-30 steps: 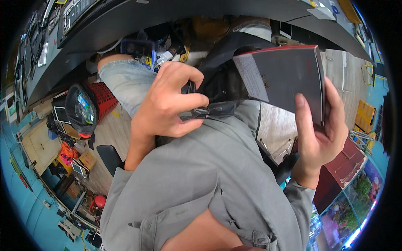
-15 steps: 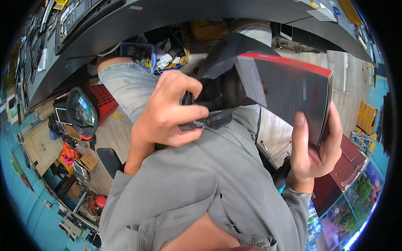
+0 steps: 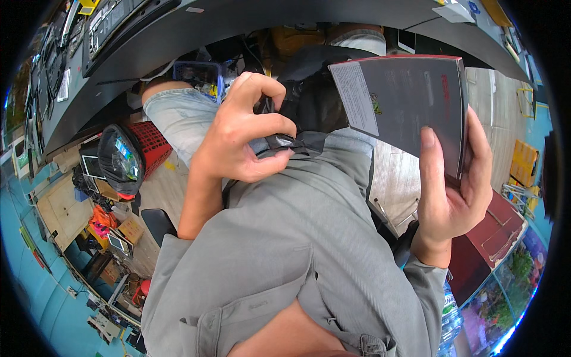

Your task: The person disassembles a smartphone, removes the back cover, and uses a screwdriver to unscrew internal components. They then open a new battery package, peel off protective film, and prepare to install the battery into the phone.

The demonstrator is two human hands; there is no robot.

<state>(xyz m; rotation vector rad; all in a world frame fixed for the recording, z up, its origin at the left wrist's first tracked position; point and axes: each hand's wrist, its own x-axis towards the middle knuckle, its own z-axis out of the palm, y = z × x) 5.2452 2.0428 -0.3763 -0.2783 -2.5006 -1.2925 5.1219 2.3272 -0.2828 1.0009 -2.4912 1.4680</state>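
Observation:
My right hand (image 3: 453,190) grips a flat dark grey box (image 3: 413,101) with a thin red edge, thumb on its face and fingers behind its right side. A pale printed label (image 3: 355,98) covers the box's left end. My left hand (image 3: 244,128) is closed on the gathered rim of a black plastic bag (image 3: 312,107), whose mouth gapes over my lap. The box's left end is beside the bag's opening. How deep the bag goes, and whether anything lies inside, is too dark to see.
A grey desk (image 3: 238,27) curves across the front, with laptop parts (image 3: 110,35) at its left. Beneath it stands a blue basket (image 3: 199,72) of small items. A red lined bin (image 3: 148,143) is at left; a dark red cabinet (image 3: 485,238) stands at right.
The box has tilted, so its red edge shows far less and its broad face more. My right hand has risen a little with it. The left hand still grips the bag, slightly higher.

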